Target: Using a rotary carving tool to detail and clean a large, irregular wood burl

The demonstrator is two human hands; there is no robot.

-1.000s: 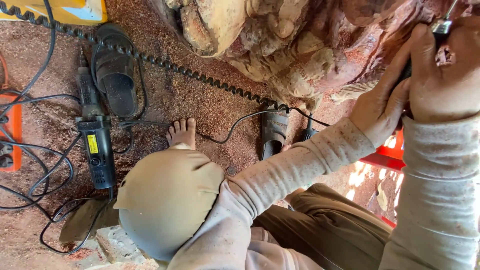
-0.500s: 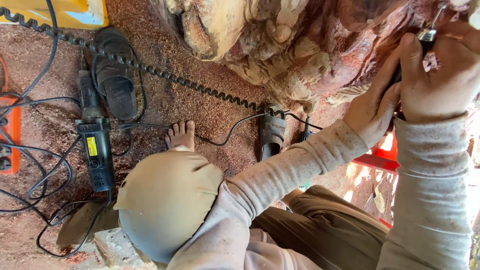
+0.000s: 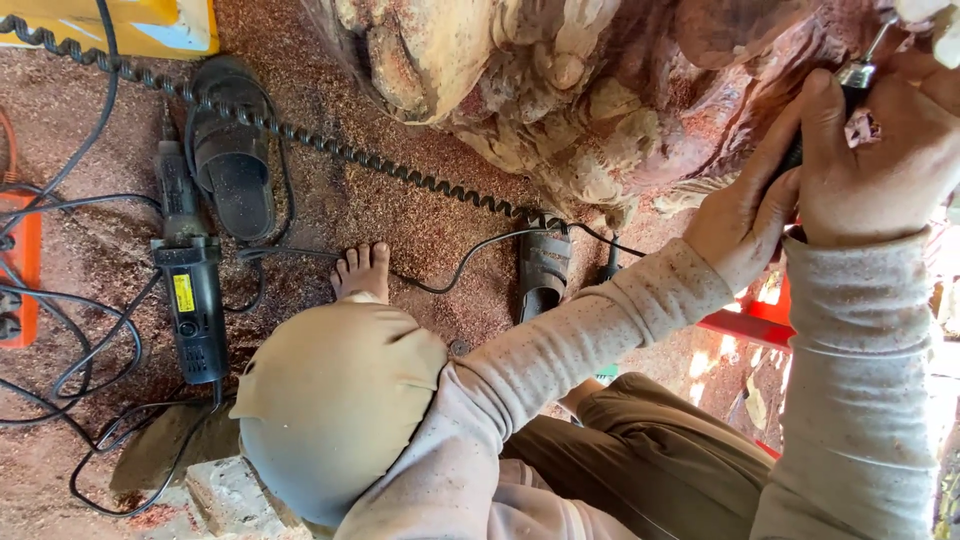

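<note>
Both hands were clamped together on a slim rotary carving tool [image 3: 858,78], the left hand [image 3: 745,205] gripping low on its dark body and the right hand [image 3: 880,160] wrapped just above. The tool's long axis ran diagonally, its metal tip pointing up and away from the hands into the reddish carved wood [image 3: 620,90]. Wood crowded close above the hands; open sawdust floor [image 3: 420,220] lay well below the left hand.

yellow label [image 3: 184,293]: small rectangle on the black power tool [image 3: 193,300], left, on the ground | yellow box [image 3: 120,22]: far left corner, pale blue patch
</note>
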